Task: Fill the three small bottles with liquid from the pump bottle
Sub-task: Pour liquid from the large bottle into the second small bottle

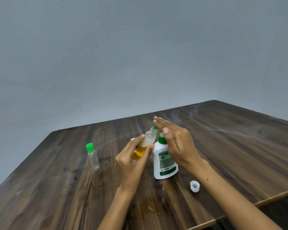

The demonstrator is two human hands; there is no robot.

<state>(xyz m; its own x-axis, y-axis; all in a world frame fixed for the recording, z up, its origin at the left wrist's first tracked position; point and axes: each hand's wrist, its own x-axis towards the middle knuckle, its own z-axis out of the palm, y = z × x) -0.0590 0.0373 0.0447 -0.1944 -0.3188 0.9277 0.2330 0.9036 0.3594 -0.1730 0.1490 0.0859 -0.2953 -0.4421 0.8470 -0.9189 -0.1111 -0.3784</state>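
Observation:
A white pump bottle (165, 161) with a green pump head stands near the middle of the wooden table (239, 146). My right hand (175, 140) lies flat on the pump head, fingers straight. My left hand (131, 161) grips a small clear bottle (145, 145), tilted with its open mouth at the green nozzle. Amber liquid fills its lower half, with foam above. A second small bottle (93, 157) with a green cap stands upright and looks empty, to the left. Something small and white (132, 139) peeks out behind my left hand.
A loose white cap (194, 186) lies on the table, right of the pump bottle, close to my right forearm. Wet smears mark the wood in front of me. The table's right edge runs close by at the lower right. A grey wall stands behind.

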